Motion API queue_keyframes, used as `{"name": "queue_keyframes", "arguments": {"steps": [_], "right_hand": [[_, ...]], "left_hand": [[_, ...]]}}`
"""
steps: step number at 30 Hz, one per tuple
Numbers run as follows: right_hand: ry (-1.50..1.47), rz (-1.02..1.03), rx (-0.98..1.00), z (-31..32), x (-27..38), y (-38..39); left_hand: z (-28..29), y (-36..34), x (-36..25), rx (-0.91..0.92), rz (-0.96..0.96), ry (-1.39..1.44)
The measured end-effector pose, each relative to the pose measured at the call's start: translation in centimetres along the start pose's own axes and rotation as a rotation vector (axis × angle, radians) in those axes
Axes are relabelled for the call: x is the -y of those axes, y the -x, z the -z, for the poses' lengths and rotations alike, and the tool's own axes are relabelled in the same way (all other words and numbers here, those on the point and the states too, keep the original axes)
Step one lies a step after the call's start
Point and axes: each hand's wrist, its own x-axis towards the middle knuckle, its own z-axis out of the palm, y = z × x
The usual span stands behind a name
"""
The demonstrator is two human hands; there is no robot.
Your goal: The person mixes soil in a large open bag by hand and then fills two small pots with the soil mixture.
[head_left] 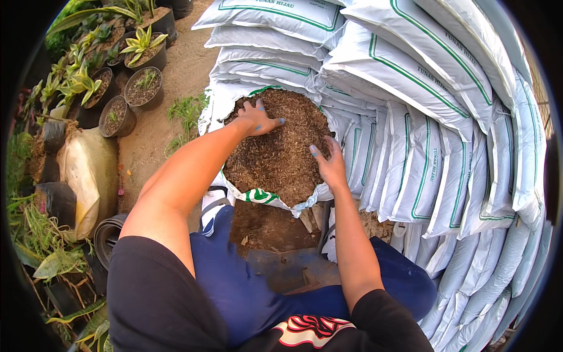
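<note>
An open white sack (231, 184) with green markings holds brown, fibrous loose growing medium (275, 164) up to near its rim. My left hand (256, 119) rests on the upper left of this material, fingers spread and partly sunk in it. My right hand (331, 163) is open at the right side of the sack, thumb and fingers apart, touching or just above the material by the rim. Both hands have bluish marks on the fingertips, and neither visibly grips anything.
Tall stacks of filled white sacks (419, 85) rise behind and to the right. At left, potted plants (143, 88) stand on sandy ground (170, 76) beside a cream sack (88, 176) and dark stacked containers (108, 240). My legs in dark blue trousers (246, 299) are below the sack.
</note>
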Motion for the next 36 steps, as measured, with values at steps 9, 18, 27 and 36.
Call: {"name": "queue_keyframes", "arguments": {"steps": [9,18,27,36], "right_hand": [[0.085,-0.33,-0.215,-3.0,-3.0,2.0],[-0.017,-0.485,-0.19,-3.5,-3.5,-3.6],[-0.071,-0.384,-0.263,-4.6,-2.4,-4.3],[-0.382,-0.264,-0.208,-4.4,0.6,-3.1]], "left_hand": [[-3.2,-1.9,-1.5,-0.041,0.029,-0.065],[-2.1,-2.5,1.1,-0.088,0.123,0.012],[-1.8,-2.9,1.8,-0.034,0.301,0.097],[-3.9,-3.9,3.0,-0.139,-0.106,0.288]]}}
